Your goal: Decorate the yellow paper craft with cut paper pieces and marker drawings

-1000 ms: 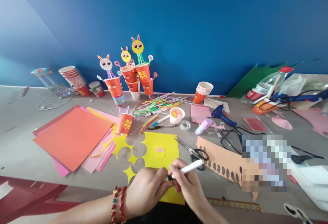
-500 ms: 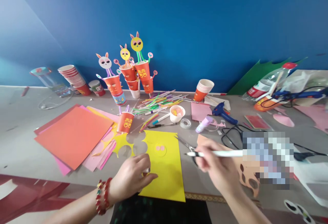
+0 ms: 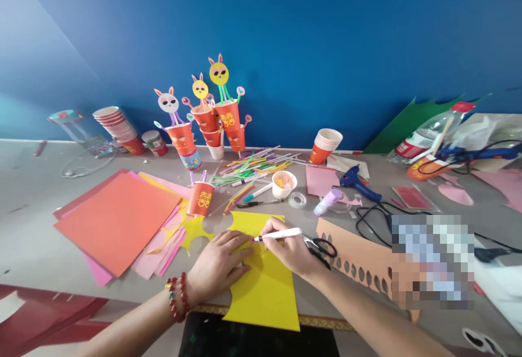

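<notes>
Place: craft workspace | table | cut yellow paper | scissors | glue gun | paper-cup figures

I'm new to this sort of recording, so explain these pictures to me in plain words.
There is no machine here: these are a person's bare hands, seen by one head-worn camera looking forward and down. The right hand holds a white marker, tip at the yellow sheet. The left hand lies over that sheet; whether it holds something small is unclear. On the grey table are an orange sheet atop others, scissors, thin coloured sticks, a blue glue gun and red paper cups, some topped with rabbit faces.
</notes>
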A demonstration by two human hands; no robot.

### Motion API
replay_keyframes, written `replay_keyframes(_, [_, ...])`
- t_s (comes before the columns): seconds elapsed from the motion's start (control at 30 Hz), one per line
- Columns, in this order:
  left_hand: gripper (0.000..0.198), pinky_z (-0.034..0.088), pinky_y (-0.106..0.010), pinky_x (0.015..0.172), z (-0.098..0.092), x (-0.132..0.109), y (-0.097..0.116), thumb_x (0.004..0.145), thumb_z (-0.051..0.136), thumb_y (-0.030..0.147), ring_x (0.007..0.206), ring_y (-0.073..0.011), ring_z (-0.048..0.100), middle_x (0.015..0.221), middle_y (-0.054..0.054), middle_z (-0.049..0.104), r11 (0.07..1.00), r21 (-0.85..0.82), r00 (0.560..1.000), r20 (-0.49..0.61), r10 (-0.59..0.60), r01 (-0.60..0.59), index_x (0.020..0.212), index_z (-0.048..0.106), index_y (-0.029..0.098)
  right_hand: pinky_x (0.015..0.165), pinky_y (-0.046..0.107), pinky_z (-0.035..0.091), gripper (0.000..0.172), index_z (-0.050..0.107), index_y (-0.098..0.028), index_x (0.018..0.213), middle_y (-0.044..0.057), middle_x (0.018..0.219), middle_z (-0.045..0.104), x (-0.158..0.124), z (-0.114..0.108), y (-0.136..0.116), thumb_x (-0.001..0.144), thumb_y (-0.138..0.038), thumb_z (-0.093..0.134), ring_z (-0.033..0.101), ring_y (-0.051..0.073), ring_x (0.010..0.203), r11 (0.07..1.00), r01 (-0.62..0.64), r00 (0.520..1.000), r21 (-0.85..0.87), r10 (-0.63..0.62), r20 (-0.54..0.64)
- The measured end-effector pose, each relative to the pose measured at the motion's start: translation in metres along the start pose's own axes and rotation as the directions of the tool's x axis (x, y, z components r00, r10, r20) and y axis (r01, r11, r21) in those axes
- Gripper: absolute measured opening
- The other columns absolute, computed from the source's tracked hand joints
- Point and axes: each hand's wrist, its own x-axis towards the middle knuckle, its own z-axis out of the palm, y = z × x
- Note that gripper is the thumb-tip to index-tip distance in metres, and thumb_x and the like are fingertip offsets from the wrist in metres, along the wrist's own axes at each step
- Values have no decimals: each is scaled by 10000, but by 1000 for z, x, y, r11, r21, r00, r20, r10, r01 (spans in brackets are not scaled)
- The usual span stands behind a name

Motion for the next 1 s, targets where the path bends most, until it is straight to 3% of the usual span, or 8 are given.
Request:
replay_keyframes(0.2, [350, 465, -474, 1012, 2, 0, -2, 983, 524, 370, 1223, -296, 530, 1365, -99, 601, 1000, -6, 1000, 19, -3, 3, 1292, 609, 230, 535, 257, 343, 152, 522, -223, 736, -36, 618, 509, -3, 3, 12, 884, -259, 526, 453, 146, 554, 996, 44, 999, -78, -46, -24])
replay_keyframes(1.0, [382, 463, -469, 1015, 5, -2, -6, 983, 523, 362, 1229, -294, 535, 1354, -106, 602, 999, -46, 1000, -23, 14, -15, 1346, 576, 256, 540, 259, 354, 183, 535, -232, 738, -25, 627, 562, -3, 5, 17, 910, -291, 515, 513, 158, 573, 978, 45, 999, -205, -42, 19])
